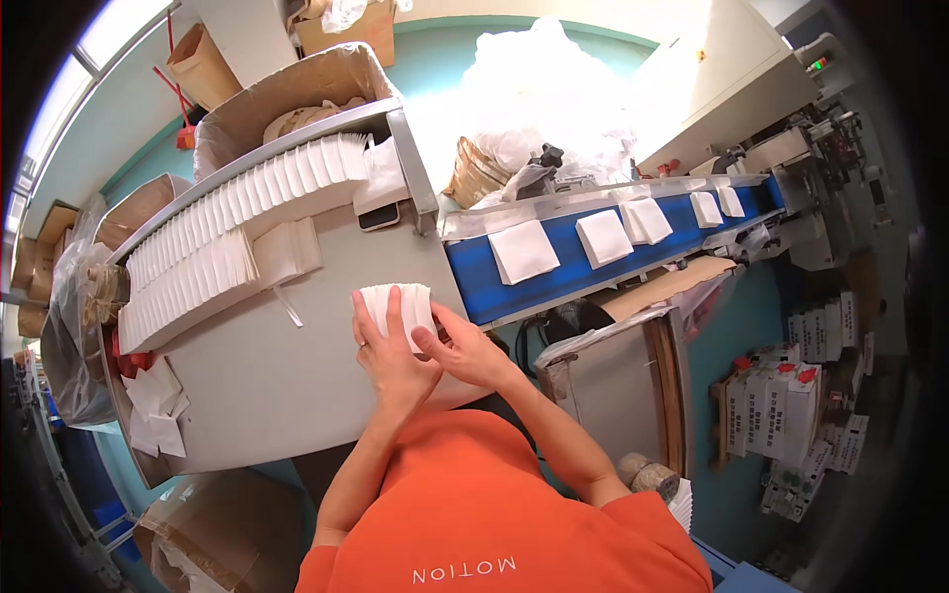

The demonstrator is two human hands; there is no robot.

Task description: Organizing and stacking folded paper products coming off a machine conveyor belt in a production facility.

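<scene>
A small stack of folded white paper napkins (407, 298) stands at the table's right side, close in front of me. My left hand (388, 348) holds it, fingers laid over its near face and left side. My right hand (463, 348) grips the right side, its thumb across the near face. Beyond, to the left, napkins are packed in long rows: a far row (247, 188) along the back wall and a nearer row (188, 296). A loose flat napkin bundle (287, 249) leans at the nearer row's right end.
A blue conveyor belt (568, 255) right of the grey table (297, 385) carries several folded napkins (522, 251). A phone (380, 217) lies by the table's back corner. A thin white strip (289, 306) and crumpled paper sheets (158, 403) lie leftward. Stacked white cartons (776, 410) stand far right.
</scene>
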